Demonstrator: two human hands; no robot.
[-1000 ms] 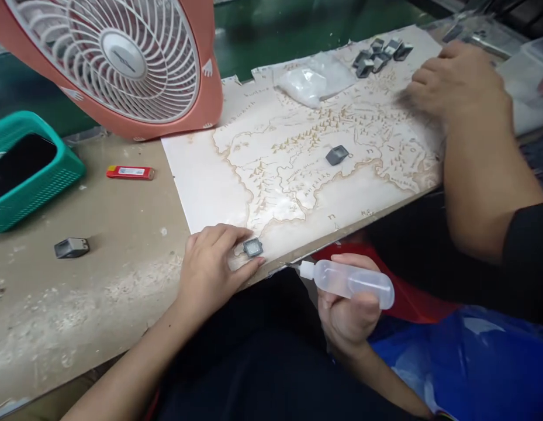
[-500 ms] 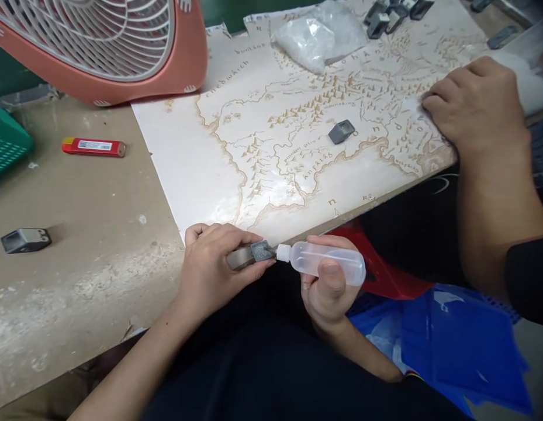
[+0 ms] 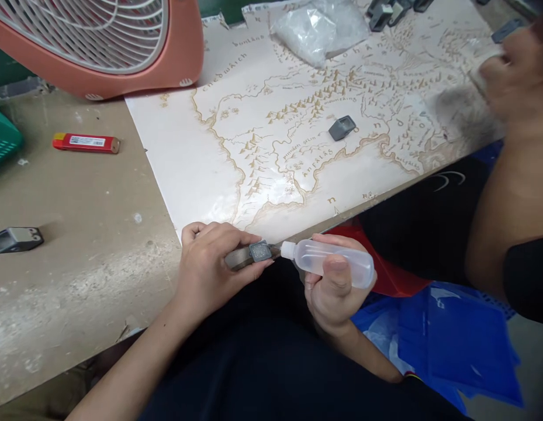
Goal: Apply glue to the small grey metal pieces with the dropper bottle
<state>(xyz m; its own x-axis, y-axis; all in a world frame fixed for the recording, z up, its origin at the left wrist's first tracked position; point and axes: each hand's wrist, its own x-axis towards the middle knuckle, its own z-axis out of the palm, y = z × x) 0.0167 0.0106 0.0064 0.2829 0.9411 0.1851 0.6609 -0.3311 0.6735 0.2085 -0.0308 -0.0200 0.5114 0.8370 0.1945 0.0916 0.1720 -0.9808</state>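
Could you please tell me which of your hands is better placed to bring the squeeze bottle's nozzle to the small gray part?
Probably the right hand: it already grips the squeeze bottle, with the nozzle close beside the small gray part. The left hand is occupied holding that part.

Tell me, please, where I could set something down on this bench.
Bare bench lies between the red lighter and the grey block, and the map sheet's white corner is free; the plastic bag and grey blocks crowd the top.

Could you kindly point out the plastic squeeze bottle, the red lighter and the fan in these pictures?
Squeeze bottle (image 3: 356, 268), head view, clear body.
Red lighter (image 3: 87, 142), head view, printed label.
Fan (image 3: 183, 49), head view, orange rim.
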